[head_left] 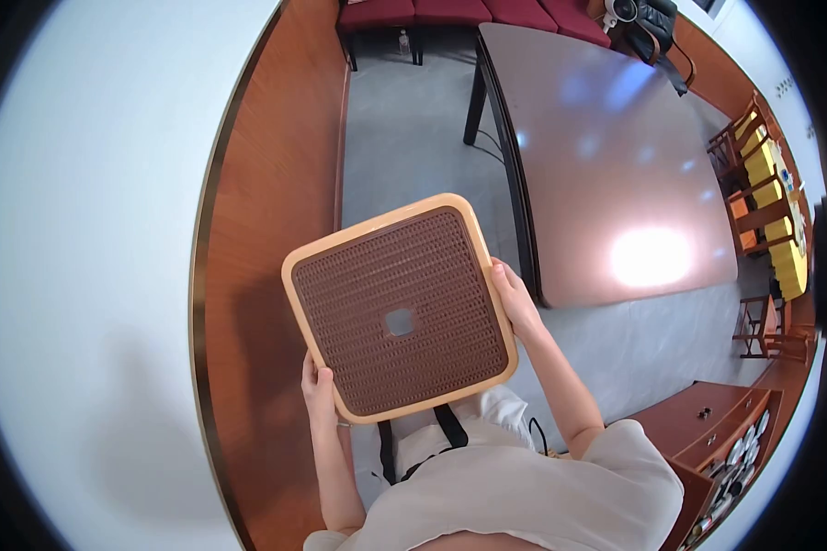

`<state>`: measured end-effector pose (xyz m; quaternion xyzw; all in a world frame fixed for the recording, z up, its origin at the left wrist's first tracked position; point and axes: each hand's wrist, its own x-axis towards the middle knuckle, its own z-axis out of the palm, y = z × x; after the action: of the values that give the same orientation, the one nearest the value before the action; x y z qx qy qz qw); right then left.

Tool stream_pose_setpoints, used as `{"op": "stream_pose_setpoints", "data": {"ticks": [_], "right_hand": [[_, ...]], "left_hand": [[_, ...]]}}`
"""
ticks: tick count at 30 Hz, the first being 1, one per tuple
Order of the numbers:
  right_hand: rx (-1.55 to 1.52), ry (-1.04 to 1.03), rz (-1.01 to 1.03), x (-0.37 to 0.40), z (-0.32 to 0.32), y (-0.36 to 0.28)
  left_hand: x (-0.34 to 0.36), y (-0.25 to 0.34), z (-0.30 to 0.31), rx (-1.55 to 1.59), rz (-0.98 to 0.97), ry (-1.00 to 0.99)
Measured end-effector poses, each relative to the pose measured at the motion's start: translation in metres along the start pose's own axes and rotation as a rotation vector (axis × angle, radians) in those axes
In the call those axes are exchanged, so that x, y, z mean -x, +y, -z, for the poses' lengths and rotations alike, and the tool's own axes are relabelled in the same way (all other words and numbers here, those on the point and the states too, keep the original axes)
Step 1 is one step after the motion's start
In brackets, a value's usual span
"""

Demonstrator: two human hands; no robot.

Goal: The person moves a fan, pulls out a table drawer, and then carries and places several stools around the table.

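Tabletop [606, 156]: at 1 o'clock from the tray, well apart, past the right hand; broad, glossy, reddish-brown, rounded corners, bright glare patch near the closer edge; black legs [475, 92] under the far corner.
Bag [652, 23]: black, at the tabletop's far end, strap trailing over the edge.
Seats [469, 11]: row at 12 o'clock, dark red cushions.
Floor [404, 138]: grey, smooth, running between panel and tabletop, behind the tray.
Panel [266, 184]: orange-brown wood, curving from 12 down to 7 o'clock, just left of the tray; plain white wall [92, 275] at 9 o'clock.
Chairs [767, 184]: at 3 o'clock, wooden frames, yellow pads.
Cabinet [708, 422]: at 4 o'clock, brown wood; small items beside it, too small to tell.
In the way: tray covering part of the floor and the upper edge of a pale top; black strap [450, 427] showing just beneath it at 6 o'clock.
Tray [400, 308]: held up in the air at centre, over the floor, between both hands, turned so one corner points toward 12 o'clock; square, rounded corners; smooth pale tan rim; dark brown inner face in fine rows of tiny holes; small square opening at the middle, grey showing through.
Left hand [317, 390]: at the tray's 7 o'clock, grip closed on the rim near the lower corner.
Right hand [513, 298]: at the tray's 3 o'clock, grip closed on the rim, fingers wrapped behind.
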<state>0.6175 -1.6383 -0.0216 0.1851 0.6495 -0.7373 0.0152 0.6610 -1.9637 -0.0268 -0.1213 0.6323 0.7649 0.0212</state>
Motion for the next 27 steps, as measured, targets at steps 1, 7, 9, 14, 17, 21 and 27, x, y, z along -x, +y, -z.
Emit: {"op": "stream_pose_setpoints", "data": {"ticks": [1,7,9,14,17,21,27], "right_hand": [[0.04,0.019,-0.002,-0.019,0.0,-0.004],[0.111,0.099,-0.06,-0.177,-0.005,-0.027],[0.069,0.142,-0.114,-0.234,-0.004,-0.025],[0.021,0.267,-0.178,-0.415,0.0,0.027],[0.081,0.323,-0.292,-0.524,0.011,0.057],[0.129,0.334,-0.255,-0.627,0.03,0.097],[0.175,0.354,-0.256,-0.729,0.038,0.127]], "left_hand": [[-0.022,0.001,-0.008,-0.01,-0.011,-0.029],[-0.214,-0.008,-0.065,-0.058,0.077,-0.128],[-0.279,-0.023,-0.086,-0.066,0.102,-0.191],[-0.471,-0.091,-0.136,-0.078,0.189,-0.287],[-0.574,-0.139,-0.174,-0.126,0.203,-0.339],[-0.662,-0.181,-0.218,-0.174,0.291,-0.301],[-0.758,-0.247,-0.25,-0.189,0.372,-0.324]]}}
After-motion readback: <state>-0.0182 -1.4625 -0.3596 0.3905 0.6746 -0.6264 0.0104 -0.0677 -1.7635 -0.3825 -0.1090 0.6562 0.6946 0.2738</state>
